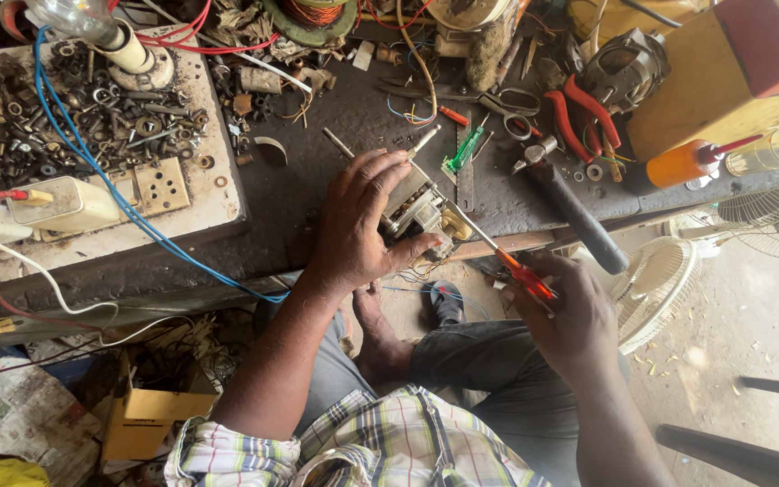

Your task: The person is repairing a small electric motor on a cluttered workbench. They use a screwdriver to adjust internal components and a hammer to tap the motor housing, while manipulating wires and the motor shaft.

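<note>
One right hand [572, 317] gripping one screwdriver [526, 278], left hand [360, 221] on one motor [418, 212]

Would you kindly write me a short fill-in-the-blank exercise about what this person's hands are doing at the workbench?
1. The left hand rests on top of a small electric ____ lying on the dark workbench.
2. The right hand holds a screwdriver whose handle is ____ in colour.
3. The hammer with the black handle lies on the bench, touched by ____ hand.
4. A ____ cable runs across the board of switches and sockets.

Missing words: motor; red; neither; blue
</note>
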